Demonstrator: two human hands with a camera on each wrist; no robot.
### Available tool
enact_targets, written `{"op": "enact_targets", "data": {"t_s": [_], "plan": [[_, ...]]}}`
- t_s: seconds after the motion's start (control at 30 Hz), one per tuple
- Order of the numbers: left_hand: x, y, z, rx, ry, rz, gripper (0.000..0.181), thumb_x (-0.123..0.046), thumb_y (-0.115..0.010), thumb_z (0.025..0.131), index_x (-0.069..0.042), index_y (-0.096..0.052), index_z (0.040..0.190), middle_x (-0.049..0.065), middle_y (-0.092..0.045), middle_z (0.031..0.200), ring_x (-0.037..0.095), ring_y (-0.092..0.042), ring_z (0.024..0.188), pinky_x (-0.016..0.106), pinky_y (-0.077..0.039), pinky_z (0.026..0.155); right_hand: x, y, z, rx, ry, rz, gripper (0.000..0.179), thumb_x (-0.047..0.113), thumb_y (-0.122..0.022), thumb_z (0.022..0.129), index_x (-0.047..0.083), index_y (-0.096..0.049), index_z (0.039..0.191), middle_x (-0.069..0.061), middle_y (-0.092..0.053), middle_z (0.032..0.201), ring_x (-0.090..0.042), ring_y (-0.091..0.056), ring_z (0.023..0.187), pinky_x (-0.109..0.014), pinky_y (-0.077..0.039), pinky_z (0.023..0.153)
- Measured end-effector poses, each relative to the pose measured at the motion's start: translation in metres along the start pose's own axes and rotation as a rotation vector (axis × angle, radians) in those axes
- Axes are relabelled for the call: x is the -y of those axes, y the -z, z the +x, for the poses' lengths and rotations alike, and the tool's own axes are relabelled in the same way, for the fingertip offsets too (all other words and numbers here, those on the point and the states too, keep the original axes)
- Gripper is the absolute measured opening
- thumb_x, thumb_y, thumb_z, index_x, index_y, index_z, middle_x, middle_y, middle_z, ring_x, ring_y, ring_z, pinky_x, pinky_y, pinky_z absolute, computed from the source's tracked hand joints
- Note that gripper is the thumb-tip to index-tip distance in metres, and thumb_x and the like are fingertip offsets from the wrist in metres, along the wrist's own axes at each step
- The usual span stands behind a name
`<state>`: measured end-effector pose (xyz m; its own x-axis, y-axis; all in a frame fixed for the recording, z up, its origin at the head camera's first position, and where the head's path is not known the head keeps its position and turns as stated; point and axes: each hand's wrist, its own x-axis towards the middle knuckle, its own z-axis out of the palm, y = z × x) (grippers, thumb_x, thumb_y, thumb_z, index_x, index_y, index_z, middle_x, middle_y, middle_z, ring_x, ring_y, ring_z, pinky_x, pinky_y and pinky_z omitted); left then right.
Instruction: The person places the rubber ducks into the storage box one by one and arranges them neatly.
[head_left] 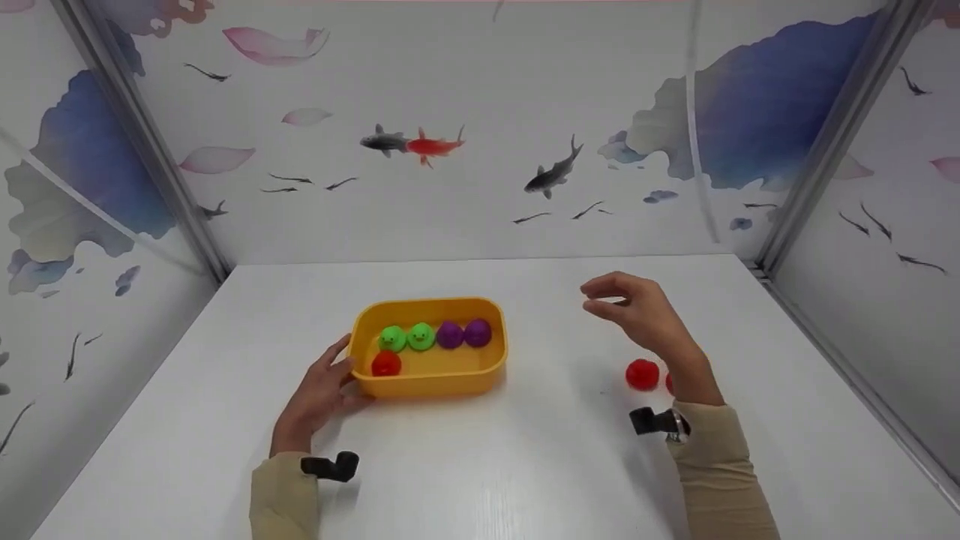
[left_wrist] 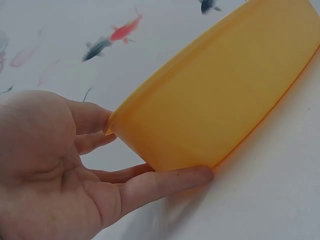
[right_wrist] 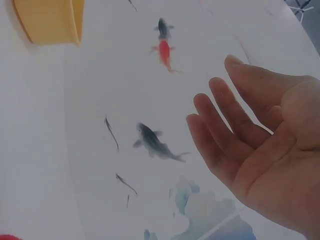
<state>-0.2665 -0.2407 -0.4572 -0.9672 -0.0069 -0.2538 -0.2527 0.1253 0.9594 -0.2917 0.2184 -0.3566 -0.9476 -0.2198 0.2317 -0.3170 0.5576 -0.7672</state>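
While printed walls [head_left: 480,217] enclose the far side and both flanks, the white table [head_left: 480,465] serves as the work surface. On it rests the yellow box [head_left: 427,385], upright, open side up, left of the table's middle as the person faces it. The left hand [head_left: 322,386] braces the box at its near left corner: as the left wrist view shows, the thumb lies along the bottom edge of the long side, and the fingers bear on the end and rim. The right hand [head_left: 637,311] is in the air, right of the box and well apart from it; thumb and fingers are parted by a moderate gap and hold nothing. Inside the box, two green ducks [head_left: 421,337] and two purple toys [head_left: 450,335] form one row, with one red toy [head_left: 386,363] on the near side of the leftmost duck. Outside, a loose red toy [head_left: 643,374] lies on the table near the right forearm [head_left: 690,367], which partly hides a second loose red toy [head_left: 670,382]. Judged from this layout, the step in hand is loading the box, with red items outstanding. The next move likely calls for drawing the right hand back and down, pinching the fully visible loose toy, and setting it on the bare floor beside the red one inside, while the left hand prevents sliding.
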Motion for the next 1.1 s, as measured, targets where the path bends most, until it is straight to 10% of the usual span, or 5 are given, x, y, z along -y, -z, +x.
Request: {"op": "enact_targets", "data": {"t_s": [0.23,0.5,1.1], "plan": [[0.001,0.001,-0.003,0.001,0.009,0.006,0.060,-0.033,-0.038,0.109,-0.033,-0.012,0.162,0.017,-0.034,0.162,0.036,-0.042,0.145,0.042,-0.054,0.102,-0.021,0.028,-0.006,-0.039,-0.050,-0.004,0.038,0.028,-0.067,0.096,0.012,-0.062,0.131,-0.013,-0.063,0.134,-0.030,-0.063,0.121,-0.014,-0.054,0.093],[0.001,0.001,-0.002,0.002,0.027,-0.024,0.059,-0.032,-0.039,0.109,-0.034,-0.013,0.162,0.016,-0.034,0.162,0.035,-0.045,0.143,0.041,-0.055,0.101,-0.067,0.055,-0.013,-0.044,-0.150,0.020,0.055,0.044,-0.066,0.094,0.011,-0.057,0.137,-0.016,-0.055,0.143,-0.039,-0.050,0.136,-0.057,-0.044,0.113],[0.002,0.000,-0.001,0.020,-0.006,-0.038,0.059,-0.030,-0.037,0.109,-0.031,-0.011,0.162,0.018,-0.031,0.163,0.037,-0.043,0.144,0.043,-0.054,0.101,-0.139,0.061,-0.028,0.035,-0.390,-0.024,0.071,0.053,-0.066,0.092,0.010,-0.048,0.146,-0.027,-0.031,0.159,-0.050,-0.027,0.145,-0.065,-0.032,0.118]]}}
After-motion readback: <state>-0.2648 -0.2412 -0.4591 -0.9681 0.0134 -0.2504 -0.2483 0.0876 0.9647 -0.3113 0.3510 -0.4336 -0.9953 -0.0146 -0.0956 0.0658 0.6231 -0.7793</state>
